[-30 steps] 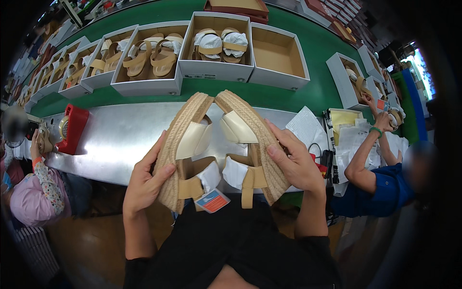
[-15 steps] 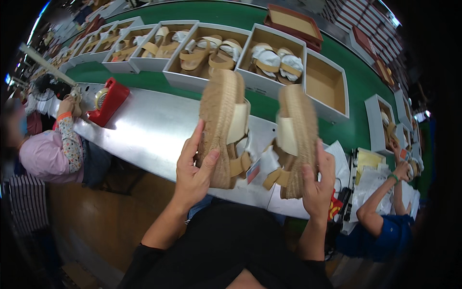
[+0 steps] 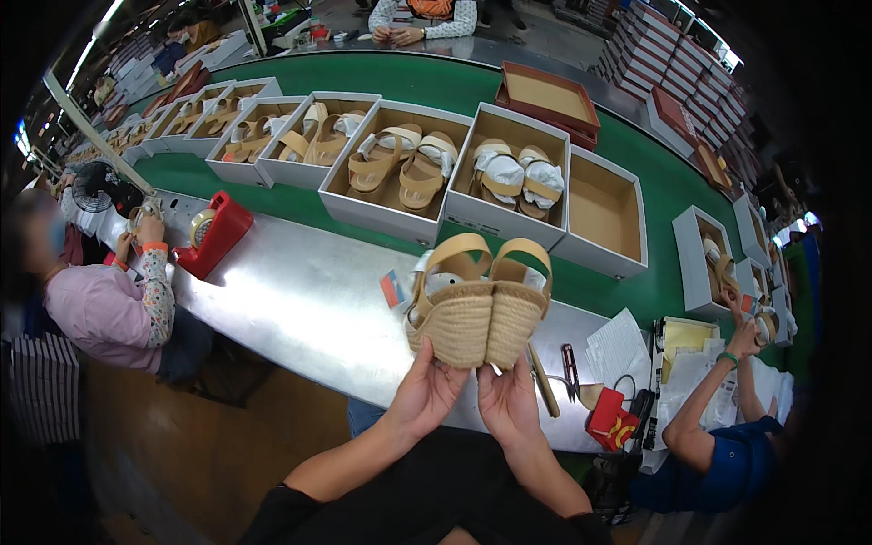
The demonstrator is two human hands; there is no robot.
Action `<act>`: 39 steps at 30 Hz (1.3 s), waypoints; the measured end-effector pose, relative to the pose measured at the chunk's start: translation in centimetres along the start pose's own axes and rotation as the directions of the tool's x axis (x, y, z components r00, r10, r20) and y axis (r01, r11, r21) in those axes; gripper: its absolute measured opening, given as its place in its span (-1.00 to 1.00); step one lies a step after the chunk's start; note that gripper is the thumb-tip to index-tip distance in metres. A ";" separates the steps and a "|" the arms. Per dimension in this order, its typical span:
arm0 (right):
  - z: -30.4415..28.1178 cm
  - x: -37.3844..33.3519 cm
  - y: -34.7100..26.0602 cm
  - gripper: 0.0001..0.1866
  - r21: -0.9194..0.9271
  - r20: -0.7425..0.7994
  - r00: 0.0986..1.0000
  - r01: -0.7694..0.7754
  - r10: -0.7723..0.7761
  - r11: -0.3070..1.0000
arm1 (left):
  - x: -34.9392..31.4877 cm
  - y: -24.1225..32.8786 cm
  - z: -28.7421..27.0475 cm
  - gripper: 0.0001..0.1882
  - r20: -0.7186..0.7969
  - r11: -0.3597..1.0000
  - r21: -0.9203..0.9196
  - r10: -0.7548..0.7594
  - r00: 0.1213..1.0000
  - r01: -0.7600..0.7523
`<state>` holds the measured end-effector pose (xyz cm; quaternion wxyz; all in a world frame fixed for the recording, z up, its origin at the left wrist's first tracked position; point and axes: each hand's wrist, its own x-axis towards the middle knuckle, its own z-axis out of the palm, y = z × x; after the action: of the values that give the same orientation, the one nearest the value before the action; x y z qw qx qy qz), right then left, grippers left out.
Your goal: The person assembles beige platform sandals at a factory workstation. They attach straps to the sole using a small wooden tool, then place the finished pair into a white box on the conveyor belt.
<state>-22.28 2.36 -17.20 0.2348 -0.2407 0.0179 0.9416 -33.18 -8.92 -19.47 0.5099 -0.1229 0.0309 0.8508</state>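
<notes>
I now have the two wedge sandals (image 3: 477, 304) side by side, heels toward me, their woven jute soles touching; a second ago they were apart and tilted with the soles facing up, so the pair has been turned upright and brought together for a look at the backs and straps. My left hand (image 3: 427, 391) is closed around the bottom of the left sandal, fingers curled under the wedge, and my right hand (image 3: 509, 400) grips the bottom of the right one the same way. The pair is held in the air just above the near edge of the metal counter (image 3: 300, 300), not resting on it.

Beyond the counter, on the green belt (image 3: 654, 182), runs a row of open boxes: the nearest filled one (image 3: 509, 173) holds sandals stuffed with white paper, and an empty box (image 3: 599, 213) sits just to its right. A red tape dispenser (image 3: 213, 232) stands on the counter to my left. To the right lie a knife-like tool (image 3: 570, 368), papers (image 3: 618, 345) and a small red carton (image 3: 610, 418). A person in pink (image 3: 109, 304) works at my left, another in blue (image 3: 727, 436) at my right, both clear of my hands.
</notes>
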 end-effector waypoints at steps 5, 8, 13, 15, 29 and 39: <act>-1.6 0.5 0.3 -0.53 0.098 -0.006 0.988 -0.151 0.152 0.984 | -0.2 0.1 -1.7 -0.49 -0.035 0.998 -0.060 -0.031 0.999 0.029; -2.0 0.5 0.6 -0.57 0.174 0.072 0.984 -0.171 0.160 0.970 | -0.4 0.4 -2.1 -0.49 -0.053 0.998 -0.056 -0.029 0.998 0.027; -2.2 0.4 0.5 -0.54 0.089 0.036 0.984 -0.177 0.174 0.980 | -0.7 0.7 -1.8 -0.50 -0.022 0.996 -0.076 -0.048 0.999 0.046; -2.0 0.3 0.5 -0.53 0.047 -0.005 0.984 -0.180 0.181 0.983 | -0.9 0.7 -1.5 -0.52 -0.024 0.996 -0.074 -0.051 0.998 0.049; -2.5 -1.4 -3.4 -0.40 -0.399 0.183 0.960 -0.123 0.210 0.909 | -2.0 6.1 -0.3 -0.23 0.112 0.964 0.232 -0.160 0.981 0.131; 1.6 0.0 -6.5 -0.14 -0.568 0.802 0.584 0.684 -0.124 -0.457 | 0.2 10.1 0.4 -0.21 0.389 0.198 0.894 0.101 0.916 -0.401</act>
<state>-20.10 8.36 -15.31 0.3296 -0.1226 -0.8374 0.4185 -42.23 -13.50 -19.86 0.3289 0.3276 0.5013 0.7302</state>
